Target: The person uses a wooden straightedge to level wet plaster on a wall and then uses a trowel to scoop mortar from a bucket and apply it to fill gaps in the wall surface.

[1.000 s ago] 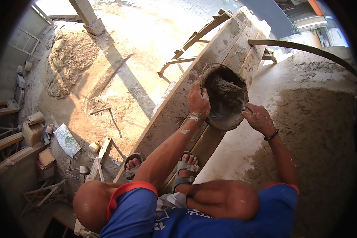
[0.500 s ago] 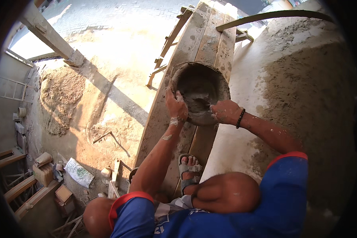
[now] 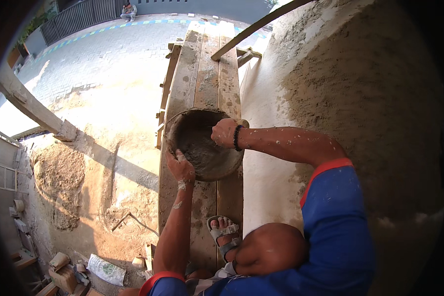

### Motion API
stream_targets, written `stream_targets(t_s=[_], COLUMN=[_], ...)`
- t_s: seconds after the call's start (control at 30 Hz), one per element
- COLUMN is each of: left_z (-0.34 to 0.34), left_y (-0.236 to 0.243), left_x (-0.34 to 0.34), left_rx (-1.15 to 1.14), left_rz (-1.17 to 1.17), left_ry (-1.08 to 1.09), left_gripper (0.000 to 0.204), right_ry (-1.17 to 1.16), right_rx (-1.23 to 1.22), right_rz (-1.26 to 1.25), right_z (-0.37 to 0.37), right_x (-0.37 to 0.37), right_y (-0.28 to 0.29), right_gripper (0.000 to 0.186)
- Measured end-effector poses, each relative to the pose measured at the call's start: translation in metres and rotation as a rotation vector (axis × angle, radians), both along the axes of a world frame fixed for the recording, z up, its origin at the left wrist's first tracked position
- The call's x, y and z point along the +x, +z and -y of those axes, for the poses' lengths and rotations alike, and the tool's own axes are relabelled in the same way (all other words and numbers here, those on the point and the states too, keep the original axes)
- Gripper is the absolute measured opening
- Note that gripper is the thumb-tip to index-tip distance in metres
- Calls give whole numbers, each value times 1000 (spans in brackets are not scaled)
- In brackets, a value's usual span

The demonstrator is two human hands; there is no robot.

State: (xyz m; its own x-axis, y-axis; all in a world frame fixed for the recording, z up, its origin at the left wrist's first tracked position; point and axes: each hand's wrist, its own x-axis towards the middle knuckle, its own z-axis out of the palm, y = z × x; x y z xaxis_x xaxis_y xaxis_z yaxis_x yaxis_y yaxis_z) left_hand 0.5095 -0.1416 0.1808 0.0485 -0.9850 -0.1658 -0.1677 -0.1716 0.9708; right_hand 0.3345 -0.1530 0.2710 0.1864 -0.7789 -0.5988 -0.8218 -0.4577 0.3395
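A round, dark bucket [image 3: 226, 166] crusted with mortar stands on the wooden planks in front of me. Wet grey mortar [image 3: 196, 147] lies inside it. My left hand [image 3: 182, 167] grips the bucket's near left rim, thumb over the edge. Over the right part of the opening, my right hand [image 3: 224, 133] is closed round a trowel; what seems to be its handle end [image 3: 244, 123] pokes out beside my wrist. The blade is hidden by my hand and the mortar.
My sandalled foot [image 3: 224, 229] rests on the planks [image 3: 207, 59], a raised scaffold. A wall [image 3: 325, 89] with partly wet plaster runs along the right. A slanting pole [image 3: 261, 27] crosses at the far end. Below left are a sand heap [image 3: 59, 182] and a white sack [image 3: 106, 270].
My view has shifted, showing more of the street. My right hand has moved from the bucket's near right edge farther over its opening. The left hand stays on the rim.
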Motion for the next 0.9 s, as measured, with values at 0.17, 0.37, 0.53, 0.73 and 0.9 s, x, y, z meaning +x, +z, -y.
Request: stream_targets(t_s=[0.17, 0.37, 0.53, 0.73, 0.9], left_z=[-2, -4, 4, 4, 3], left_y=[-4, -15, -23, -32, -20], left_x=[3, -5, 4, 3, 6], left_rx=[-110, -120, -148, -158, -192], left_rz=[-36, -32, -43, -16, -12], left_ry=[22, 44, 46, 72, 54], left_gripper=[43, 43, 43, 40, 37], right_ry=[-16, -147, -520, -1075, -378], right_rx=[172, 323, 363, 313, -240], right_rz=[109, 216, 452, 1047, 403], right_z=[1, -14, -21, -54, -52], right_x=[-3, -18, 20, -15, -16], right_y=[18, -13, 26, 33, 76], right_gripper=[26, 37, 26, 29, 20])
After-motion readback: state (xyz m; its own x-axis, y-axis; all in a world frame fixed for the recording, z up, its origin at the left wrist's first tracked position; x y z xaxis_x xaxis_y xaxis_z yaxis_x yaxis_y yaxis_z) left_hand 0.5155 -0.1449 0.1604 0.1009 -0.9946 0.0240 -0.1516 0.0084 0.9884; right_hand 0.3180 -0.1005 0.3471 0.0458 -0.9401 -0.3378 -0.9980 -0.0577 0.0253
